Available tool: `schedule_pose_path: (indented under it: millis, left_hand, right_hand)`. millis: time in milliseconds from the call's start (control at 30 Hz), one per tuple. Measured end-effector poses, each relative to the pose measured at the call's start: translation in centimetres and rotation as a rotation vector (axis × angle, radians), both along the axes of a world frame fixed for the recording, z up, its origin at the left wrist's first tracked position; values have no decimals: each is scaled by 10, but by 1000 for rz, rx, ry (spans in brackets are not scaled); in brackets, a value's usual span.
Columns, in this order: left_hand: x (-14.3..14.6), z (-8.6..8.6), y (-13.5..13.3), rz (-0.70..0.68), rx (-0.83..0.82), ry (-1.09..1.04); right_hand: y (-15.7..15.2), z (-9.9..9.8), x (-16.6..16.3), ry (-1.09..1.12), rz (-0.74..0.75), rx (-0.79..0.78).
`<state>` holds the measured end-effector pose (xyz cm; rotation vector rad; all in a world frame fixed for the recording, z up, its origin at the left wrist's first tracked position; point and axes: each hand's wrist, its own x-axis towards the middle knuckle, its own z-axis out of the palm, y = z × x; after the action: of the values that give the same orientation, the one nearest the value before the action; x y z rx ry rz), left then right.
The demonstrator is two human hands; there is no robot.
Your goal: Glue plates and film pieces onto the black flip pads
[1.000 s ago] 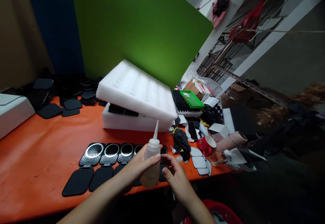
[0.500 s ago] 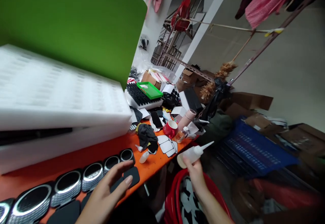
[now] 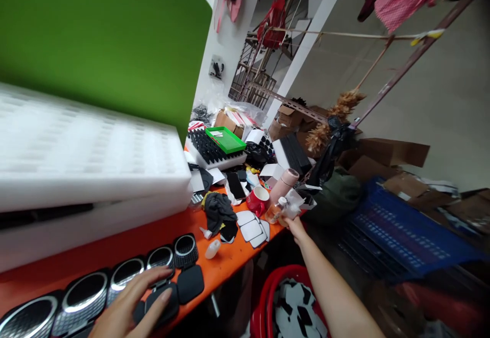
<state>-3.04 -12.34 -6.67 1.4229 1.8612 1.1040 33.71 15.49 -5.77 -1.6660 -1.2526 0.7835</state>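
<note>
At the lower left, my left hand (image 3: 133,302) hovers over dark square lids (image 3: 168,297), its fingers and thumb apart with nothing between them. Beside it runs a row of dark boxes with round silver-rimmed windows (image 3: 86,292). My right hand (image 3: 296,230) reaches to the table's far right edge, its fingers closed around the lower part of a translucent squeeze bottle (image 3: 293,206); the bottle is partly lost among white packaging behind it. Just left of those fingers stand a small clear bottle with orange liquid (image 3: 272,214) and a red mug (image 3: 257,201).
On the orange table (image 3: 229,256) lie a dark cloth (image 3: 219,210), white rounded cards (image 3: 250,226) and a small white bottle (image 3: 213,249). A pink flask (image 3: 285,185) stands behind the mug. White foam blocks (image 3: 95,159) fill the left. Below the edge is a red bucket (image 3: 264,297) of scraps.
My right hand has carried the squeeze bottle from above the bucket, up and away to the table's far edge. My left hand has shifted left and down in view, still spread.
</note>
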Motion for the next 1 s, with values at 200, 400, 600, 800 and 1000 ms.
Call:
schedule_pose_path:
  millis: [200, 400, 600, 800, 1000]
  left_hand:
    - [28, 16, 30, -132, 12, 225]
    - [54, 9, 75, -142, -17, 419]
    - [67, 3, 101, -139, -35, 410]
    - [61, 21, 77, -163, -16, 359]
    - [34, 40, 21, -114, -29, 232]
  right_hand:
    - [7, -23, 20, 100, -9, -35]
    - [-52, -53, 34, 42, -142, 69]
    - [-114, -63, -13, -62, 118, 44]
    - [-114, -25, -123, -259, 632, 187]
    - [-98, -3, -206, -781, 880, 173]
